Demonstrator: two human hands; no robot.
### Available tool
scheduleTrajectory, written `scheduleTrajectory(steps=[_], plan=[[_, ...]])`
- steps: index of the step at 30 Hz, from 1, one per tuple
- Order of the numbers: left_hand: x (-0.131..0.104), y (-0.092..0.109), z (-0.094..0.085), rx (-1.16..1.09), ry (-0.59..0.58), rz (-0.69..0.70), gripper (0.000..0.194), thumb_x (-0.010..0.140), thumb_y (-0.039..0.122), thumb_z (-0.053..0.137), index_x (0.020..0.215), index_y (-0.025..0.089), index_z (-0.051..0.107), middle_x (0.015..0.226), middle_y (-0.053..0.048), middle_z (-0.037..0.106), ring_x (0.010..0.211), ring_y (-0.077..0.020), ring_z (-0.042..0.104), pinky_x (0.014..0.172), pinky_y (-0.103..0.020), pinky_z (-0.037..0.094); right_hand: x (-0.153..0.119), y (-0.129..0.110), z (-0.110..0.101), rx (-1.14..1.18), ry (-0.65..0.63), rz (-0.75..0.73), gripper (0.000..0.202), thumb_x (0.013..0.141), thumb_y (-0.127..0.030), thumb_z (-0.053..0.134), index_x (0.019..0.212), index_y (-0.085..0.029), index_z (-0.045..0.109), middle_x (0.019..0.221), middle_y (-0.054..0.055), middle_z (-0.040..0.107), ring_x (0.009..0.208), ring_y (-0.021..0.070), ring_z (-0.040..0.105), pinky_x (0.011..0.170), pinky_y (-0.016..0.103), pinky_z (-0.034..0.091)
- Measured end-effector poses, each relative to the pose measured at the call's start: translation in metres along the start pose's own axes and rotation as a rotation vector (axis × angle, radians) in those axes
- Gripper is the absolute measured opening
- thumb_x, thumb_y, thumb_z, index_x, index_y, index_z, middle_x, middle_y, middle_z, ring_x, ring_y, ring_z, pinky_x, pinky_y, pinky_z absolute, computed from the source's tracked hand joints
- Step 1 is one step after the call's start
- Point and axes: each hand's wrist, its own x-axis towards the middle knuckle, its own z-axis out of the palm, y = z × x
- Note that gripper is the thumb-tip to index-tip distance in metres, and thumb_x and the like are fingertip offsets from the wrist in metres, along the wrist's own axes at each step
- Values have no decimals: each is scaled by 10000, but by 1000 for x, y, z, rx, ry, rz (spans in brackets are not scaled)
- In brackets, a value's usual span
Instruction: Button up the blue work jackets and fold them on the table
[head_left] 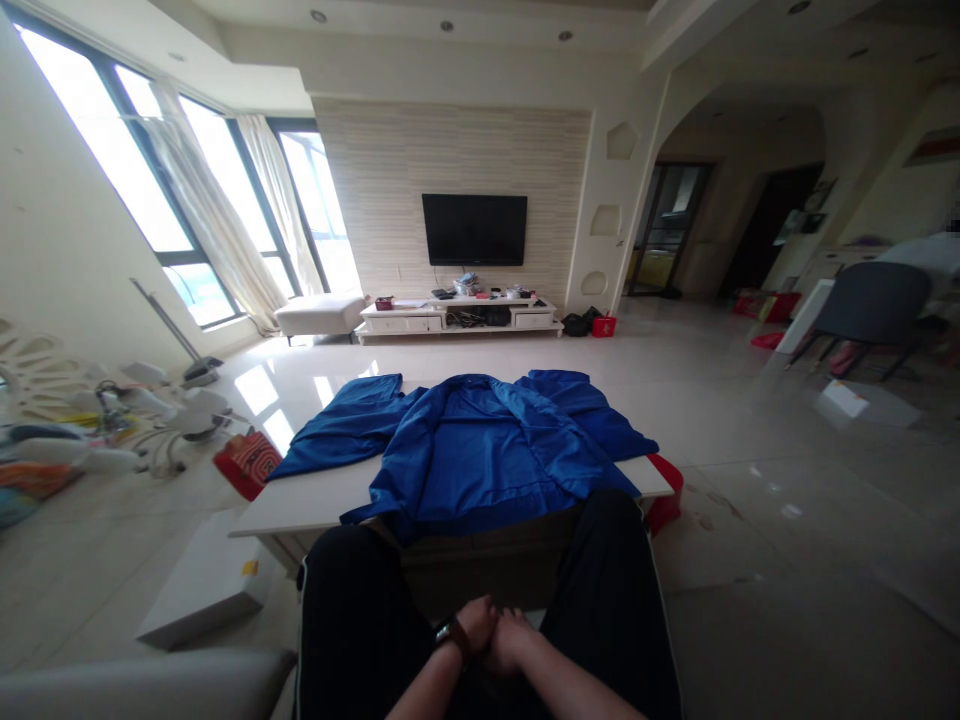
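Observation:
A blue shirt or jacket [480,455] lies spread over the white table [315,500], its front open and its sleeves laid out to both sides. The near hem hangs over the table's front edge. Between my knees, below that edge, my left hand [474,622] and my right hand [513,640] are clasped together, fingers curled. A dark-strapped watch [450,634] is on my left wrist. Neither hand touches the garment, and no object shows in them. Some of the fingers are hidden by the clasp.
My dark-trousered knees [611,570] press close to the table. Red bags [251,462] stand beside it, and a white box [210,580] sits on the floor at left. Across the room are a low TV cabinet [405,322] and a television [475,230]. A person sits by a chair [874,300] far right.

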Motion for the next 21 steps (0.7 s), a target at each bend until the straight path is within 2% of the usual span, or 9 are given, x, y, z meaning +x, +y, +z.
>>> scheduleTrajectory(steps=[3,9,14,21], plan=[[0,0,0,8,-2,-4,399,957,252,340,1126,139,684,1229,-148,714,1160,-283,663,961,-372,466,-2,-1,-1,5,-44,-18,834,833,-503,633,1584,-223,401,1624,150,380,1488,413,348,1220,613,228],[0,-2,0,3,5,-12,403,975,269,336,1134,148,686,1216,-137,718,1139,-280,674,935,-377,480,-4,-4,-5,5,-51,-3,801,858,-530,591,1579,-232,413,1617,144,397,1478,410,368,1219,611,236],[2,-3,2,4,11,-10,396,971,261,345,1128,146,690,1220,-140,721,1142,-280,676,935,-368,483,-5,-5,-7,7,-67,-3,857,849,-550,591,1586,-159,394,1611,195,389,1481,429,351,1228,594,225],[1,-2,2,17,15,-11,400,966,260,334,1115,163,692,1218,-135,725,1148,-275,678,948,-363,482,-9,-9,-11,-10,-77,22,843,864,-560,580,1601,-209,368,1625,161,378,1484,412,355,1231,576,231]])
